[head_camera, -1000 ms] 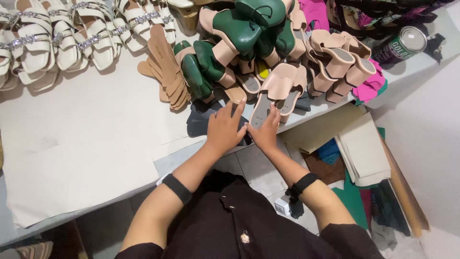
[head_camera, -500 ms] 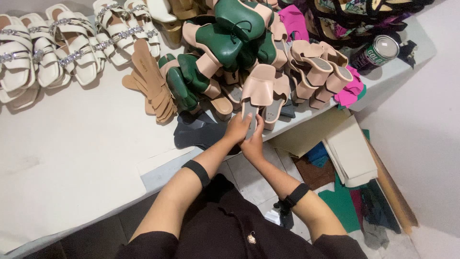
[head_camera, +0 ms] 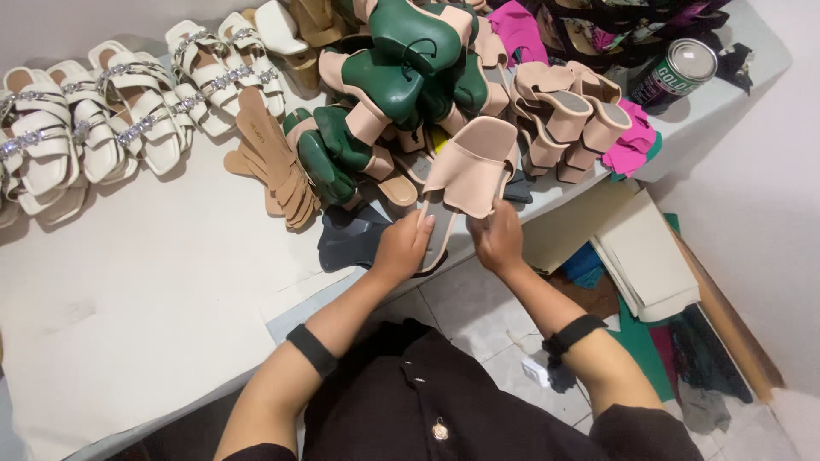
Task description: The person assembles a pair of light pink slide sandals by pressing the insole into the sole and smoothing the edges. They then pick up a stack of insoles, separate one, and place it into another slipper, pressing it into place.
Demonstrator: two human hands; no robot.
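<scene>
Lifted clear of the pile since 0.5 seconds ago, a beige slide sandal point(head_camera: 468, 175) now tilts above the white bench point(head_camera: 128, 290) edge. Left hand point(head_camera: 401, 248) and right hand point(head_camera: 497, 241) each keep a clenched grip on its heel end, one per side. Green sandals point(head_camera: 384, 81) are heaped just behind it, with white strappy sandals point(head_camera: 128, 119) well apart at far left.
</scene>
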